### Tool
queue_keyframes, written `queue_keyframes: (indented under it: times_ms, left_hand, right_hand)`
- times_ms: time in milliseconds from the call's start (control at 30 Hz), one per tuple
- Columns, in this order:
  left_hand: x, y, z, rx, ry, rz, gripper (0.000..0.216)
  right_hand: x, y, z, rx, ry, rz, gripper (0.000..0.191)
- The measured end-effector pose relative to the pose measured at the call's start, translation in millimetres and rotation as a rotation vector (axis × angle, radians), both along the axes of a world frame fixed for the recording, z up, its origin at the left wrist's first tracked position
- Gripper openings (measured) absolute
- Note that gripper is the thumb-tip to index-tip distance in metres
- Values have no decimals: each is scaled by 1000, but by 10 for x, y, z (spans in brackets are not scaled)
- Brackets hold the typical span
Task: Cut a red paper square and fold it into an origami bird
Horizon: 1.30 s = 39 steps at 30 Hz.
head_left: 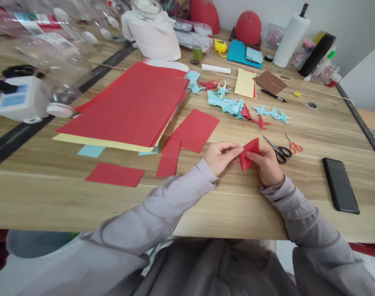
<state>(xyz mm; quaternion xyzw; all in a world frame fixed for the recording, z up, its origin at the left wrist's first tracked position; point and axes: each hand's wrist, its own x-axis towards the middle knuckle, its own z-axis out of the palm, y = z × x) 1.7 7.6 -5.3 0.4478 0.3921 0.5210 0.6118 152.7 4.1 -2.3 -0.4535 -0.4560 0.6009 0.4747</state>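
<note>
A pale wood-grain table (pixel 82 197) against a white wall carries stacked red paper sheets (pixel 132 107), folded blue and red paper shapes (pixel 237 107), black-handled scissors (pixel 276 150) and a black phone (pixel 341 185). The left hand (pixel 220 157) and right hand (pixel 266 164) pinch a folded red paper piece (pixel 248 154) between them, just above the table. The clear plastic bottles (pixel 52 49) at far left are blurred.

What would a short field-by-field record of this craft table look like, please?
Left hand: pinches the folded red paper at its left edge
Right hand: holds the same paper from the right
Nearby: black scissors, orange scissors, phone to the right
Farther back: blue and red folded paper figures, red paper stack
Surface: wooden table
</note>
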Motion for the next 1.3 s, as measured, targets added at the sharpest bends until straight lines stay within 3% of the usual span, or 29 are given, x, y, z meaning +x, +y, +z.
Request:
queue_keyframes:
  times_ms: [200,533,833,1133,1300]
  left_hand:
    - [-4,-22,7,123,143,66,25]
    - [10,-19,16,39,93,155,23]
    - [-21,-15,53,-64,-60,52,20]
    - [-24,8,7,-35,-9,71,20]
    - [-47,-10,-11,73,148,75,16]
  right_hand:
    - [-26,-15,-1,57,-10,27,16]
    - [-28,-34,-4,125,-17,60,13]
    - [-37,-7,-24,87,-8,-45,16]
    - [-41,-13,-13,131,-39,-24,16]
    - [-33,-17,-9,114,-78,-18,18]
